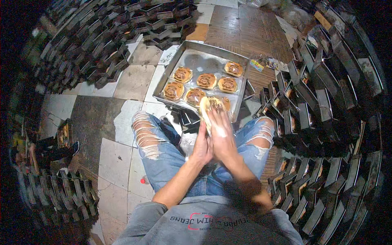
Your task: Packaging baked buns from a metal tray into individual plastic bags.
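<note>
Between my two palms a round, pale-edged bun in clear wrapping (204,107) is held tilted on its side. My left hand (202,144) supports it from the left and below. My right hand (221,127) lies flat over its right face, fingers pointing away from me. Just beyond my hands sits a square metal tray (214,56), and the held bun is above its near edge. Several more wrapped round buns with brown printed tops (206,81) lie in the tray, mostly in its middle and near part. One of them (226,103) is partly hidden behind my right hand.
Stacked dark metal baking tins rise at the far left (101,46), the near left (58,193) and along the right (306,119), some holding baked goods. A dark metal tin (186,118) is under the tray's near side. A red cap (142,181) lies on the tiled floor (114,162).
</note>
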Available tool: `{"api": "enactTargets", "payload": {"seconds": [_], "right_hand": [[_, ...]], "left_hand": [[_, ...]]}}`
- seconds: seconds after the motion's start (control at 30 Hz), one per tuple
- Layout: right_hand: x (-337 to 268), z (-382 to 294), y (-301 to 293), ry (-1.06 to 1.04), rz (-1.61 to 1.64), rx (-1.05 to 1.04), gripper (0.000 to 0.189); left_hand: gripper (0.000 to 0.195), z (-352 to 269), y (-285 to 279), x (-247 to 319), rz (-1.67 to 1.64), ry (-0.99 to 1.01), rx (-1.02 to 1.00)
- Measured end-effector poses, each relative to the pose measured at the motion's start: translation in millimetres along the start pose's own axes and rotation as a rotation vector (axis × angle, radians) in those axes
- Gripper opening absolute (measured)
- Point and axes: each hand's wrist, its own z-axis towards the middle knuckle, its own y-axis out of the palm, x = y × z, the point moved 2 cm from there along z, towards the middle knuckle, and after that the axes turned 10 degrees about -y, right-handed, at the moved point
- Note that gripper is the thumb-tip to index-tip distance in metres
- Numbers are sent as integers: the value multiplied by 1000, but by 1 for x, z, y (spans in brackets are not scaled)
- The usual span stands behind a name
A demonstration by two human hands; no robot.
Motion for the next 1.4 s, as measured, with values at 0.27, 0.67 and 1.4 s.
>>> {"api": "enactTargets", "payload": {"seconds": [0.27, 0.67, 1.4], "right_hand": [[-31, -7, -25, -30, 188, -241, 24], [-23, -4, -56, -22, 530, -25, 36], [67, -109, -77, 447, 715, 476, 23]], "left_hand": [[62, 1, 3, 43, -47, -88, -252], [64, 9, 32, 48, -15, -89, -189], [28, 14, -3, -26, 958, 276, -247]]}}
